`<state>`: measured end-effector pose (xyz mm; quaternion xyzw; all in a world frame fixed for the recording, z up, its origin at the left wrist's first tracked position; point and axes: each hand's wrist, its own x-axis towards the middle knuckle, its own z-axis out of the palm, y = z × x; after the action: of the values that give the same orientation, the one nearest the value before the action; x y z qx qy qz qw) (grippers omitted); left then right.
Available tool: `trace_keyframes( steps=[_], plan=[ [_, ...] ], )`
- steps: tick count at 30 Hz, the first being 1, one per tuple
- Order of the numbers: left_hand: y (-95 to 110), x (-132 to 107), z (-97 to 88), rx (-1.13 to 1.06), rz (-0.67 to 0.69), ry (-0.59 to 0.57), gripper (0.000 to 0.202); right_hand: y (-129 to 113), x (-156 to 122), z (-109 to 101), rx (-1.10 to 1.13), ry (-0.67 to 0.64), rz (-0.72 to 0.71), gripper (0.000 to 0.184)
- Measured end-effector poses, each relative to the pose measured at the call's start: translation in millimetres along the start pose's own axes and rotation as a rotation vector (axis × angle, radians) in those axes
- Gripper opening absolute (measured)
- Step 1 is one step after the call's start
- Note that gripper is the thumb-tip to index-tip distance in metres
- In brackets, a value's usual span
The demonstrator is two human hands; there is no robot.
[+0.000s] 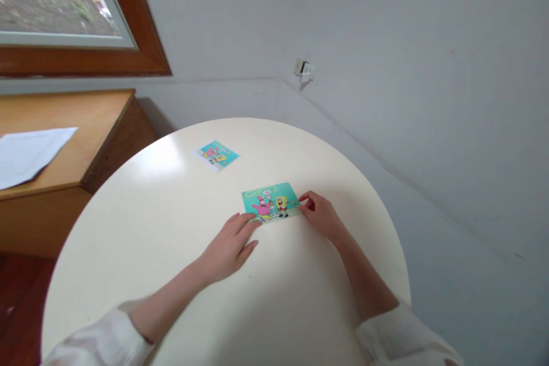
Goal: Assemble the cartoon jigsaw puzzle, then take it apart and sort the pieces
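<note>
A teal picture card printed with cartoon figures lies flat near the middle of the round white table. My left hand rests at its lower left corner, fingertips touching the card and thumb held apart on the tabletop. At the card's right edge, my right hand has thumb and forefinger drawn together on the border, the other fingers curled. Farther back to the left lies a smaller sheet with a similar cartoon print and a white margin, turned at an angle. Neither hand touches that one.
A wooden desk with white paper on it stands left of the table, below a wood-framed window. White walls close in behind and to the right. A white plug sits in a wall socket beyond the table.
</note>
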<state>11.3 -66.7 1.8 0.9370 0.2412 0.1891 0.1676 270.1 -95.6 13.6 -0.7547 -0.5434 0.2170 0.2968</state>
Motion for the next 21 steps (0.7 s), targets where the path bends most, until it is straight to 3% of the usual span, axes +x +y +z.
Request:
trace_keyframes(
  steps=[6,15,21],
  plan=[
    [-0.7,0.5,1.0,0.005,0.004,0.027,0.033,0.3,3.3,4.5,-0.053,0.007,0.017,0.016],
    [-2.5,-0.6,1.7,0.029,-0.022,0.031,0.033,9.8,7.1,10.8,0.026,0.080,-0.036,0.007],
    [-6.2,-0.7,3.8,0.021,-0.107,0.133,0.029,14.6,8.7,12.9,-0.001,0.144,-0.059,0.012]
  ],
)
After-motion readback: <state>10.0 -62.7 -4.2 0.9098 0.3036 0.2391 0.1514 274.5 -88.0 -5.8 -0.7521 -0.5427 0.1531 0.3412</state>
